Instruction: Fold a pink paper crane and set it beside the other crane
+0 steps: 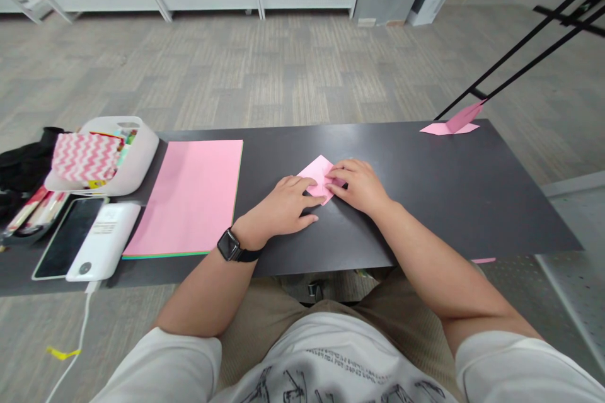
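Table (472, 189) is carrying basket (148, 150), phone (70, 233), paper stack (189, 195) (all left); folded square (318, 169) is lying mid-table, pink model (457, 123) far right.

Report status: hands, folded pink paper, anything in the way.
Left hand, right hand both touching folded pink paper. Paper lying on dark tabletop. No obstruction visible; paper stack off left.

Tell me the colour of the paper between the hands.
The paper is pink; head view.
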Demonstrator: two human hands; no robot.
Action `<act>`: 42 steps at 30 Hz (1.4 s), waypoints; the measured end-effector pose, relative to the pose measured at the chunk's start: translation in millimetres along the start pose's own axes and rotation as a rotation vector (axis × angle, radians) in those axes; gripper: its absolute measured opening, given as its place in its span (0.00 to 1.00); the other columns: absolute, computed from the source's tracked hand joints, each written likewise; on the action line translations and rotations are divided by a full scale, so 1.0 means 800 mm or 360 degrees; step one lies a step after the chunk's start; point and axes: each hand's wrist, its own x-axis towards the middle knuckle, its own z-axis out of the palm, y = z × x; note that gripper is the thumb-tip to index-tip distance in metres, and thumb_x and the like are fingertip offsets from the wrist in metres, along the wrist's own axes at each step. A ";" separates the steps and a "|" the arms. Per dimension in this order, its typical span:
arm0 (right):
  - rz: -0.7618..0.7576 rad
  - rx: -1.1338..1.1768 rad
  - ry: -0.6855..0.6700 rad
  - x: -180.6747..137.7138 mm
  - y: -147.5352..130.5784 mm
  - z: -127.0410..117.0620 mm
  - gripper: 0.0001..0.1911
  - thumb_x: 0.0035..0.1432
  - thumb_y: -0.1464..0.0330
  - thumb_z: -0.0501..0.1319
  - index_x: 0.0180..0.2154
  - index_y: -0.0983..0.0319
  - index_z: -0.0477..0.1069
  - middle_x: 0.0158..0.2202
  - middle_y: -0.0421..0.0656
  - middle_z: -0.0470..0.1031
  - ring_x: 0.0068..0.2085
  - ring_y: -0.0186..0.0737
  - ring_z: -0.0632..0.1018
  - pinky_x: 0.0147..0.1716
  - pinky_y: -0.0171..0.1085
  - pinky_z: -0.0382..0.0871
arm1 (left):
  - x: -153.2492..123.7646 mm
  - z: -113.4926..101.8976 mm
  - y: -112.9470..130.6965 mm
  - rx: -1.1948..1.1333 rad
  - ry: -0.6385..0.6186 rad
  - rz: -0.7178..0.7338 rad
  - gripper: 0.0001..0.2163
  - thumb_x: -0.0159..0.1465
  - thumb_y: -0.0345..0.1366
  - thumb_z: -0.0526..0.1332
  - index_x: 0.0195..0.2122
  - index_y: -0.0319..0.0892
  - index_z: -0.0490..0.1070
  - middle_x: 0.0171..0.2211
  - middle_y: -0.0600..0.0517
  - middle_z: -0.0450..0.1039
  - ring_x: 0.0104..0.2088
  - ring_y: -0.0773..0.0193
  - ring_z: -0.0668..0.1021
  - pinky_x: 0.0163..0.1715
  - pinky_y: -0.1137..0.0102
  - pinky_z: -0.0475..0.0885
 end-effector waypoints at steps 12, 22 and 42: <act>-0.0084 -0.0021 -0.0022 0.001 0.006 0.002 0.09 0.68 0.63 0.69 0.49 0.52 0.84 0.53 0.45 0.84 0.54 0.54 0.80 0.55 0.54 0.70 | -0.001 -0.002 0.002 0.0031 0.0000 -0.0005 0.20 0.71 0.45 0.69 0.64 0.53 0.79 0.67 0.42 0.70 0.67 0.43 0.72 0.68 0.46 0.66; -0.0077 -0.0041 -0.0020 0.002 0.003 0.001 0.09 0.69 0.63 0.69 0.49 0.52 0.85 0.53 0.44 0.84 0.54 0.54 0.80 0.55 0.55 0.69 | 0.001 0.002 0.002 0.0029 0.0046 -0.0030 0.17 0.72 0.45 0.68 0.60 0.54 0.82 0.66 0.42 0.72 0.66 0.43 0.73 0.70 0.41 0.63; -0.0128 -0.0060 0.0010 0.001 0.009 0.008 0.10 0.71 0.61 0.66 0.49 0.50 0.86 0.54 0.44 0.85 0.54 0.53 0.79 0.52 0.53 0.68 | 0.050 0.041 -0.029 -0.0253 0.0483 -0.0143 0.08 0.75 0.33 0.62 0.48 0.46 0.82 0.50 0.50 0.86 0.49 0.56 0.83 0.54 0.58 0.74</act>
